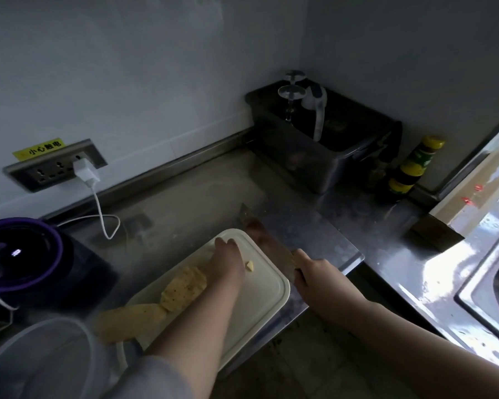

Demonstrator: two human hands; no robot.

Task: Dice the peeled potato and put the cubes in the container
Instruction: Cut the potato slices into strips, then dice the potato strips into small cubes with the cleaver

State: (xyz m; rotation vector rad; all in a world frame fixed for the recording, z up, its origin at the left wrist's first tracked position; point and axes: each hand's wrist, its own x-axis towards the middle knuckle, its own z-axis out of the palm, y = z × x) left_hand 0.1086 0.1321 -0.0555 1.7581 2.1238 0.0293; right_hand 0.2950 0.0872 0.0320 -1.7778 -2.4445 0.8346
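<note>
Left hand (225, 260) rests on the board (265, 298), fingers extended toward its far edge. Right hand (314, 272) grips the knife (257, 226), blade at the board's far right edge. Sliced potato (182, 286) lies left of the left hand; one piece (249, 265) just right.

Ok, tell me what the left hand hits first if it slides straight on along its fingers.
The cutting board rim, already at the left hand fingertips; past it, steel counter. The knife seems just right of that line.

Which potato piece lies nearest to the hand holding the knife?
The small lone chunk between the left hand and the right hand, which grips the knife; the scored piece and the long piece lie beyond the left hand.
</note>
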